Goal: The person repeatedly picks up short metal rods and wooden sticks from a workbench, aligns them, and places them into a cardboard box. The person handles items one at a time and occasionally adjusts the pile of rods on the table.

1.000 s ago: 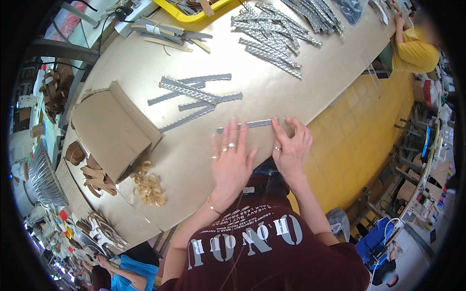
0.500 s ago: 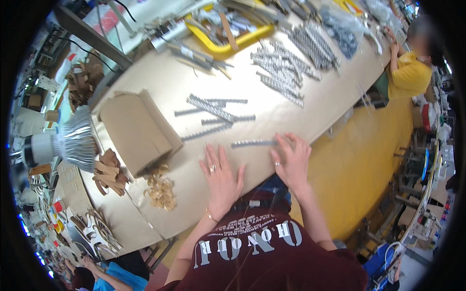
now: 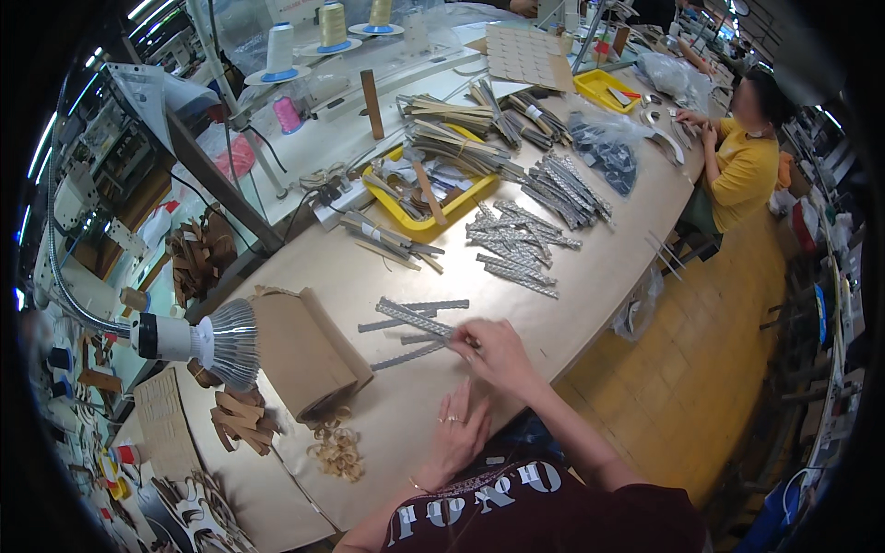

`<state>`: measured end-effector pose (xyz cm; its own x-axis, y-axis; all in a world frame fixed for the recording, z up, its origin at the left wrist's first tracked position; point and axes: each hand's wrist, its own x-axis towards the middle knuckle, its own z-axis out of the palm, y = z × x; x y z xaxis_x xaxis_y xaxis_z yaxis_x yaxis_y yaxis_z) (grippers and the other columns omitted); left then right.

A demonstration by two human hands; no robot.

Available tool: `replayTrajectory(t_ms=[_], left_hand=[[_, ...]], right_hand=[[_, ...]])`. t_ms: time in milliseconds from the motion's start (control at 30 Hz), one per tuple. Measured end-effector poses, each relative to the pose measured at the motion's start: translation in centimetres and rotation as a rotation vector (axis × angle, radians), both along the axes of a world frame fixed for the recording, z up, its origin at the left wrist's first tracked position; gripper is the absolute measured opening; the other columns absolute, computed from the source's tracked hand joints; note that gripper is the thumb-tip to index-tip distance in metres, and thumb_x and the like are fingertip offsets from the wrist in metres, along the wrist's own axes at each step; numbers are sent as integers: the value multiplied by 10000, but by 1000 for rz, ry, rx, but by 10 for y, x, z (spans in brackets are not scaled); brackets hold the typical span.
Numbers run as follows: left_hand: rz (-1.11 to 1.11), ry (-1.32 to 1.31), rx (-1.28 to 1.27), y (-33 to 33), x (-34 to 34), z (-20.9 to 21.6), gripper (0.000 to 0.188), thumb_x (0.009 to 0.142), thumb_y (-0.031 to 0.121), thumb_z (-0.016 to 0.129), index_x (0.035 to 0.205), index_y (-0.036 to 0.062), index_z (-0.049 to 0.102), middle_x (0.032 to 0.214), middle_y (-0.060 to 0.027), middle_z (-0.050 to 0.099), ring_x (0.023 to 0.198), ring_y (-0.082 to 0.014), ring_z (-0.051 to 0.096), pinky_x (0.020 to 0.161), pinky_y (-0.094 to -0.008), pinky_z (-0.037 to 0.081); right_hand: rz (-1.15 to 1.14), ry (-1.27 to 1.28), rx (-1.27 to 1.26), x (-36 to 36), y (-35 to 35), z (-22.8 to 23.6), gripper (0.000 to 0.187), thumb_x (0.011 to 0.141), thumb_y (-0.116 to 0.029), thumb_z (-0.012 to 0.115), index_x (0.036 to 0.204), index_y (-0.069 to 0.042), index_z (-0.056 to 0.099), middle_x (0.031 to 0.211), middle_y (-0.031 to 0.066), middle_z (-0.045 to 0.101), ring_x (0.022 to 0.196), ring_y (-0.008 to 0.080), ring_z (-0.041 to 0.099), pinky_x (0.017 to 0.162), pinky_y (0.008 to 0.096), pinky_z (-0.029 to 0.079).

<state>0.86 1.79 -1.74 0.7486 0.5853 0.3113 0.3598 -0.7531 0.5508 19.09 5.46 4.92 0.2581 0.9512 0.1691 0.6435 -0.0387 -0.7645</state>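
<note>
Silver braided strip (image 3: 412,317) | right hand (image 3: 499,354) at its end, grip: cannot tell | left hand (image 3: 456,431) nearer body, fingers extended

Right hand (image 3: 498,355), fingertips at the right ends of grey strips (image 3: 415,317); left hand (image 3: 454,440), fingers extended, just below those fingertips; cardboard box (image 3: 309,355) left of both hands' fingers; yellow tray (image 3: 472,199) beyond them.

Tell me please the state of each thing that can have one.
Right hand: fingers bent, at the grey strips.
Grey strips: loose, some crossing.
Left hand: fingers extended, holding nothing visible.
Cardboard box: open at near end.
Larger yellow tray: uncovered, filled.
White thread cone: upright.
Lamp: lit or unlit, cannot tell.
</note>
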Motion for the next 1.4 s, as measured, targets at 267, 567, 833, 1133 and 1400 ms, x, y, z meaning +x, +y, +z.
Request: replayTrajectory(t_ms=[267,567,833,1133,1400], left_hand=[[63,46,-88,6,5,11,373,868,159,698,1215,47,622,1458,-273,436,1321,-421,464,1113,-534,345],[79,49,-74,7,8,7,355,854,138,703,1191,48,637,1442,-239,467,1312,-405,477,1104,-528,353],[11,-33,81,-5,8,7,539,857,154,710,1347,31,521,1512,-271,368,1392,-447,374,1133,-552,299],[14,366,-70,1,46,15,757,948,419,583,1509,-21,329,1583,-274,244,1475,-430,215,1188,-551,167],[46,324,-83,-1,46,11,770,923,415,611,1512,3,335,1589,-252,249,1477,-424,210,1200,-530,142]], right_hand=[[-446,-407,49,80,49,-12,198,878,-233,710,1024,-100,696,967,116,662,958,304,618,857,452,433],[-483,-493,-129,121,34,-19,144,887,-222,694,988,-120,679,988,82,648,986,252,587,912,429,353],[84,86,-267,100,-26,15,157,885,-190,664,951,-51,697,853,144,710,817,298,684,772,394,517],[-211,-74,-371,141,-55,-7,246,857,-289,697,995,-85,716,1098,151,682,1065,326,639,911,418,497],[-1068,-413,-677,367,-75,-19,416,955,-415,547,1138,-71,694,1194,185,677,1147,369,627,1027,486,421]])
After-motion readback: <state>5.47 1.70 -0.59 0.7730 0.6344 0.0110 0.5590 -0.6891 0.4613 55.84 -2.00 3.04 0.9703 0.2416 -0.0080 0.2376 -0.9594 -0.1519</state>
